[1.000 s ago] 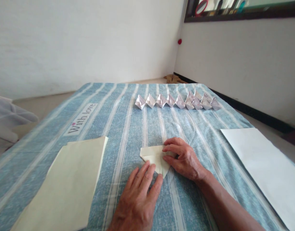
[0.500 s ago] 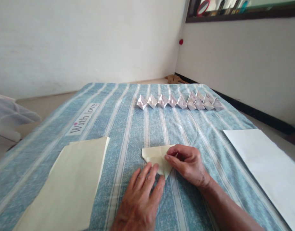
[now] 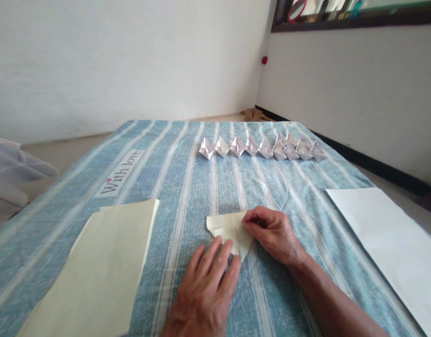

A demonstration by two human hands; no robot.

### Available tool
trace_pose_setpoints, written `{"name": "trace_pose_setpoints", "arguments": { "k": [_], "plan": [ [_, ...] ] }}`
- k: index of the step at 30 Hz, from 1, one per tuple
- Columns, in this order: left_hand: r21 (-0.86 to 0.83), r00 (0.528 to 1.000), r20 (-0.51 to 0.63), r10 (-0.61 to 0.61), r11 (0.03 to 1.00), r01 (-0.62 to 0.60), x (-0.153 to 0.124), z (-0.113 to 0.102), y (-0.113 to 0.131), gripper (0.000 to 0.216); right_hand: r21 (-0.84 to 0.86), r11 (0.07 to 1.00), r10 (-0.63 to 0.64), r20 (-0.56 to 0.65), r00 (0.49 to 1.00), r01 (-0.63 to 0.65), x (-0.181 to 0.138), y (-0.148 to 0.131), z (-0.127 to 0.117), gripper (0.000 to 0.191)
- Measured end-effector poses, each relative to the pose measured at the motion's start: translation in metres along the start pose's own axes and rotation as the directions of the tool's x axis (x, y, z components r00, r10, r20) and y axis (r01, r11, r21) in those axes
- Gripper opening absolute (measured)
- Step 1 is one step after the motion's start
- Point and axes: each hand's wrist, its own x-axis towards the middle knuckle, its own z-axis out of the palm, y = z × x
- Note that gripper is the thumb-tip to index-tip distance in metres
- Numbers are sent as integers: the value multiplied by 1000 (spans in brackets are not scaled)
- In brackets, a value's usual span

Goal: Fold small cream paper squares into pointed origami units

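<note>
A small cream sheet of paper (image 3: 226,224), folded to a point on its near side, lies on the striped cloth in front of me. My left hand (image 3: 208,285) lies flat with fingers spread, its fingertips resting on the paper's lower left part. At the paper's upper right edge, my right hand (image 3: 273,234) is closed in a pinch, thumb against forefinger, gripping the paper there. The fingers cover that right corner, so its fold is partly hidden.
To the left lies a stack of cream paper (image 3: 106,262); a white sheet (image 3: 387,243) is on the right. Several folded paper boats (image 3: 237,147) stand in a row farther back. The blue striped tablecloth (image 3: 166,224) bears a "With love" print (image 3: 122,173).
My right hand has shifted slightly up and left along the paper's upper edge, staying pinched. The left hand has stayed nearly in place.
</note>
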Motion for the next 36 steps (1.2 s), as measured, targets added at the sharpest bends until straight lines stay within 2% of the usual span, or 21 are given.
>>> {"name": "trace_pose_setpoints", "arguments": {
  "k": [4, 9, 12, 18, 27, 31, 36],
  "plan": [
    [-1, 1000, 13, 6, 1000, -6, 0, -1, 0, 42, 80, 996, 47, -1, 999, -47, 0, -1, 1, 6],
    [-9, 1000, 17, 24, 1000, -24, 0, -1, 0, 42, 96, 995, 1, 4, 1000, -2, -1, -6, 0, 7],
    [-17, 999, 22, 33, 999, -33, 1, -1, -1, 42, 24, 998, -66, -3, 998, 66, -1, -8, -1, 9],
    [-17, 999, 20, 27, 1000, -26, 1, 0, -1, 41, -244, 943, -211, 88, 974, 226, 0, -10, 1, 10],
    [-19, 999, 16, 33, 999, -33, 1, 0, -1, 43, -255, 931, -223, 172, 960, 262, -1, -10, 1, 9],
    [-17, 999, 19, 45, 999, -45, -1, 0, -1, 42, -314, 910, -233, 157, 960, 272, -2, -11, 4, 4],
    [-17, 999, 16, 40, 999, -40, -2, 3, 0, 41, -411, 872, -220, 154, 963, 265, -2, -13, 7, 9]
  ]
}}
